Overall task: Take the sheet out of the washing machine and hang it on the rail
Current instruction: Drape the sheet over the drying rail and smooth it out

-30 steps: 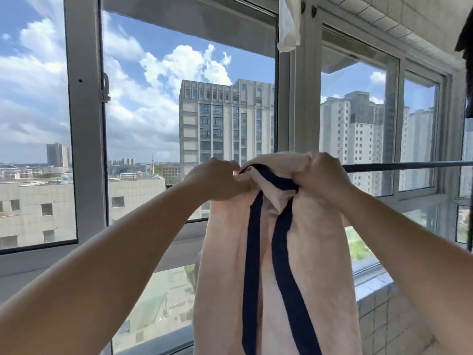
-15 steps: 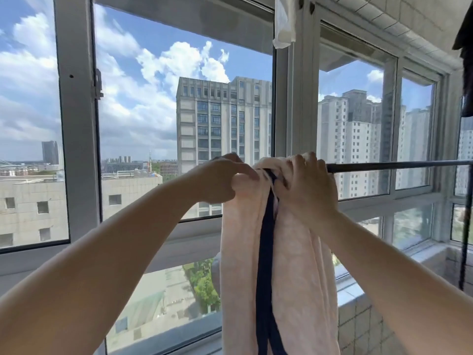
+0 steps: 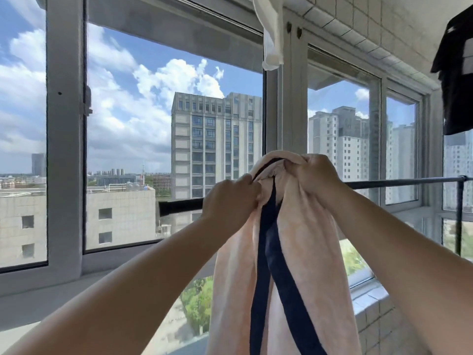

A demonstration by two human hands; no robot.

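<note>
A pale pink sheet (image 3: pixel 312 252) with dark blue bands hangs bunched over a dark horizontal rail (image 3: pixel 399 182) in front of the windows. Its top fold bulges above the rail. My left hand (image 3: pixel 229 201) pinches the sheet's left edge at rail height. My right hand (image 3: pixel 313 175) grips the bunched top of the sheet, a little higher than the left. The rail's left end (image 3: pixel 176 206) sticks out beyond my left hand. The sheet's lower part runs out of the bottom of the view.
Large windows with grey frames (image 3: pixel 64 149) stand straight ahead above a ledge (image 3: pixel 38 298). A white cloth (image 3: pixel 271 42) hangs from above at the top centre. A black garment (image 3: pixel 455 78) hangs at the upper right. The rail's upright post (image 3: pixel 459 216) stands at the right.
The sheet's top has risen into a higher bulge above the rail. My right hand lifted and my left hand dropped slightly to the left edge. The view shifted, showing the rail's left end.
</note>
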